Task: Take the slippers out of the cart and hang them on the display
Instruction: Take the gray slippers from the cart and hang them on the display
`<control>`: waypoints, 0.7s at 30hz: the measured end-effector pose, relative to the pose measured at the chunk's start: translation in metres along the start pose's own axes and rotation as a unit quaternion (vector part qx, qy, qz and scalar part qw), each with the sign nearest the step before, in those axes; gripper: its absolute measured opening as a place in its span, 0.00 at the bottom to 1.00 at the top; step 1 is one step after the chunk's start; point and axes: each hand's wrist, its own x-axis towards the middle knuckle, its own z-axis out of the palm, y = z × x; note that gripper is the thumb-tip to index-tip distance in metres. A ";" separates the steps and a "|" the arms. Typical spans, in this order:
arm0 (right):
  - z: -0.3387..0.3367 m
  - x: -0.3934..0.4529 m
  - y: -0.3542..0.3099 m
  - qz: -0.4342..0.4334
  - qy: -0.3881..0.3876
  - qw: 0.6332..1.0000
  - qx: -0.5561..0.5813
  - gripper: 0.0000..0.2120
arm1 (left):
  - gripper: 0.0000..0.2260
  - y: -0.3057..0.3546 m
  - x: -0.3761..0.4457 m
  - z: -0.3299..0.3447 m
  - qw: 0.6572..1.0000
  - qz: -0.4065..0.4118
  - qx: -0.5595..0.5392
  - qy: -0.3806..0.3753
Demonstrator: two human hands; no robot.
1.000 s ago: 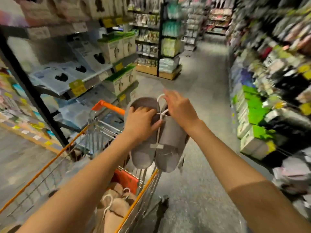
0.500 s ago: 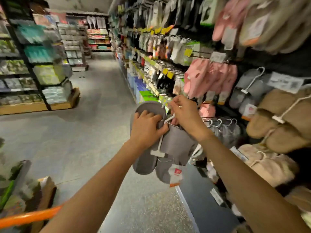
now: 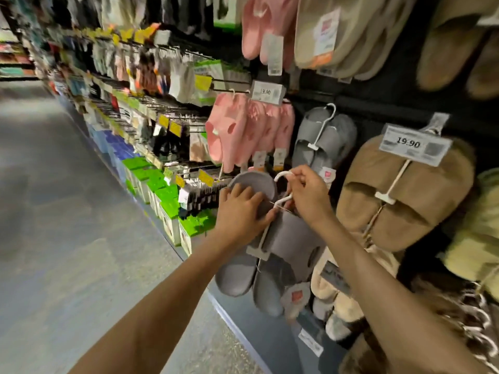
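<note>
One pair of smooth grey rubbery slippers (image 3: 272, 255), clipped onto a thin white plastic hanger (image 3: 280, 194), is being held up against the dark slipper display wall (image 3: 378, 103) — out of the cart, which isn't showing anywhere from where I'm standing, but not yet hung. The left hand (image 3: 240, 209) is wrapping round the heel end of the left-side slipper, fingers curled over its edge, steadying the pair. The right hand (image 3: 307, 195) is pinching the hanger's hook near its top, just right of the left hand, and seems to be steering it toward a peg. I'd judge the carrying part done and the hooking part underway; which peg is being aimed at I cannot tell, since the hands are covering it.

Counting what's hanging around the hands: just above the right hand, one matching grey slipper pair on a white hanger (image 3: 324, 139) is dangling; up and left of it, a bunch of pink slippers (image 3: 243, 130), at least three deep; to the right, one fluffy brown pair (image 3: 405, 195) under a white price tag reading 19.90 (image 3: 415, 145). A second such tag (image 3: 266, 92) is sitting above the pink ones — two tags legible in all.
</note>
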 end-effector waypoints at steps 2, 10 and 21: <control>0.009 0.027 0.014 0.024 0.025 0.999 -0.018 0.10 | 0.24 -0.020 0.025 0.017 0.998 0.006 -0.042 -0.049; 0.014 0.116 0.036 0.068 0.167 0.981 -0.078 0.13 | 0.22 -0.049 0.155 0.081 0.973 0.117 -0.144 -0.140; -0.028 0.226 0.082 0.079 0.252 0.950 -0.169 0.08 | 0.14 -0.008 0.268 0.145 0.938 0.120 -0.296 -0.136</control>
